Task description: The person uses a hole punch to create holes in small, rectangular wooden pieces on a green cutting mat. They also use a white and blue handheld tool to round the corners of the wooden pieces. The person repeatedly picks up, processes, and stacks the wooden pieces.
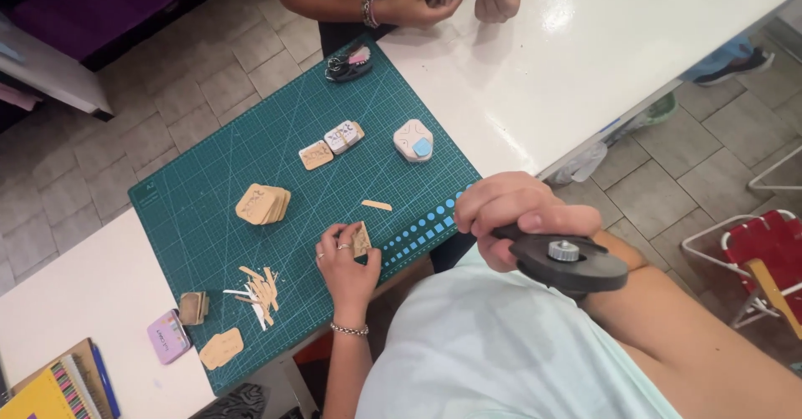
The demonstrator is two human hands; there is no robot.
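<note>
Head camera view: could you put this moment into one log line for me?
left hand: holds small tan card over green cutting mat | right hand: grips black round tool off the mat | card stack: on mat

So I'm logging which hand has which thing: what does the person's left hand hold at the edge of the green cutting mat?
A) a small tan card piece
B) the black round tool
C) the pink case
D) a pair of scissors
A: the left hand pinches a small tan card piece over the green cutting mat, while the right hand grips the black round tool.

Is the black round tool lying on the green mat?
No, the right hand holds the black round tool up off the green mat.
</note>
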